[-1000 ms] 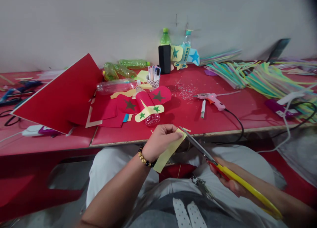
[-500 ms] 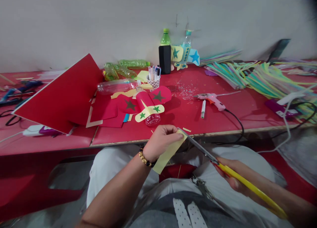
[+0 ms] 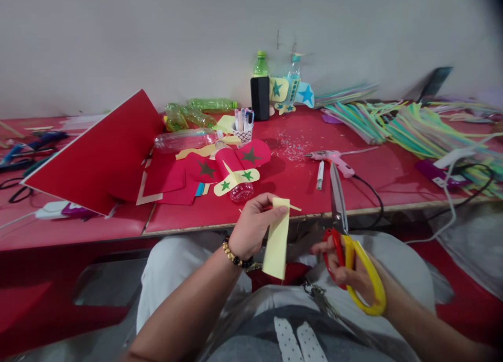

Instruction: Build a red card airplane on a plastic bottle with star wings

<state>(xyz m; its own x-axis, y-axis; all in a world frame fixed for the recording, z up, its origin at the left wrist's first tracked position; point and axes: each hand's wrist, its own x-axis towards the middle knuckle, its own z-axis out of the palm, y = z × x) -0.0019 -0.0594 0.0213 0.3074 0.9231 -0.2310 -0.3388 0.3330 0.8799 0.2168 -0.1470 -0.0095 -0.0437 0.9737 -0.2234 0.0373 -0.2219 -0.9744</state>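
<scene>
My left hand [image 3: 257, 220] pinches a pale yellow paper strip [image 3: 276, 247] near its top end, over my lap by the table's front edge. To the right, my right hand [image 3: 353, 273] has its fingers through the red and yellow handles of a pair of scissors [image 3: 340, 215]. Their blades point up and away from me, nearly together, apart from the paper. Beyond my left hand lies a red plane-shaped bottle craft [image 3: 226, 160] with dark stars on its wings and a yellow tail piece with green stars.
A pink glue gun [image 3: 336, 160] and a marker [image 3: 320, 174] lie on the red table [image 3: 294, 184]. Farther back stand a pen cup [image 3: 242, 134], a black phone [image 3: 260, 99] and a decorated bottle [image 3: 293, 84]. Colourful strips [image 3: 361, 121] spread right; a red board [image 3: 98, 152] leans left.
The scissors have moved away from the paper strip to the right and turned upright, their handles now showing. My left hand has swung the strip to hang more vertically.
</scene>
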